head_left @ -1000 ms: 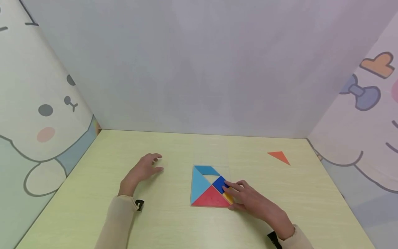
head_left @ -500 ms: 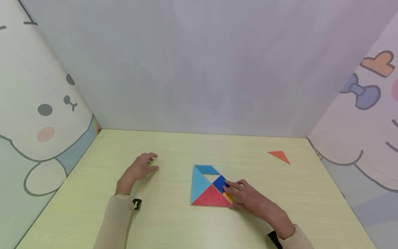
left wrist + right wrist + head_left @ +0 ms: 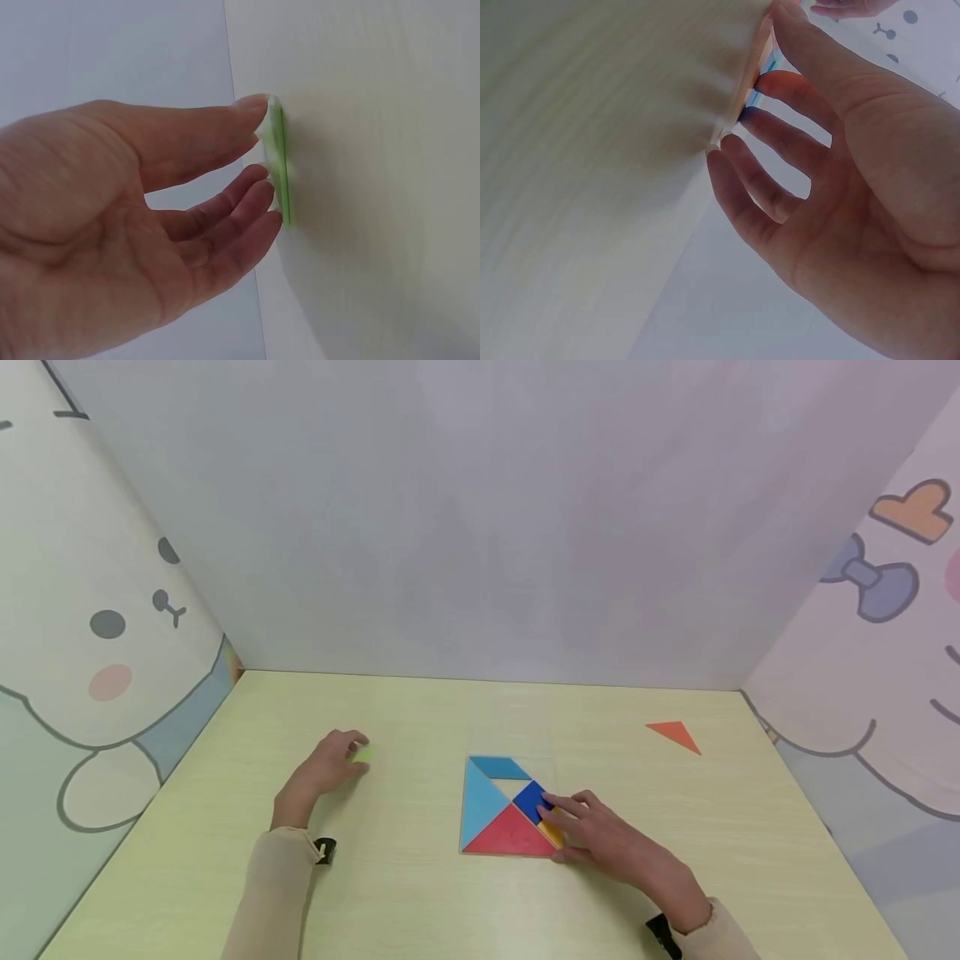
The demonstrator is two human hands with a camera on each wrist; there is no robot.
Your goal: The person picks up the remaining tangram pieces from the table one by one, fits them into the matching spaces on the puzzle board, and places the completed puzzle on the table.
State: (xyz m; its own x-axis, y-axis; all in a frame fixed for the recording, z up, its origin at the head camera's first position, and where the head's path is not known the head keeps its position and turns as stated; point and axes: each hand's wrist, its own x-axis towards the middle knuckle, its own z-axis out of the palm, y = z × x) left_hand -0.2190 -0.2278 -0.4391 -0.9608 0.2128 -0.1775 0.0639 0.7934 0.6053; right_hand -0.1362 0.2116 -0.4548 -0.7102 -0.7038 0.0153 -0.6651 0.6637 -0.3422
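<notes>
My left hand (image 3: 326,764) is over the left part of the table, thumb and fingers either side of a small light-green tangram piece (image 3: 363,754). In the left wrist view its fingertips lie right at the green piece (image 3: 283,161), seen nearly edge-on. My right hand (image 3: 607,839) rests fingertips on the dark blue square (image 3: 530,800) and yellow piece (image 3: 551,835), thumb at the tangram tray's lower right corner. Also in the tray are a light blue triangle (image 3: 480,810), a red triangle (image 3: 510,835) and a blue parallelogram (image 3: 500,767). A bare pale gap shows below the parallelogram.
An orange-red triangle (image 3: 677,735) lies on the pale table (image 3: 420,902) at the far right. Behind the tray is a faint clear sheet (image 3: 510,718). A plain wall (image 3: 480,527) rises at the back, with cartoon-printed panels (image 3: 112,568) on both sides.
My left hand has moved a little left, drawing its fingers closer round the green piece, which has come into view between them. My right hand has stayed on the tray.
</notes>
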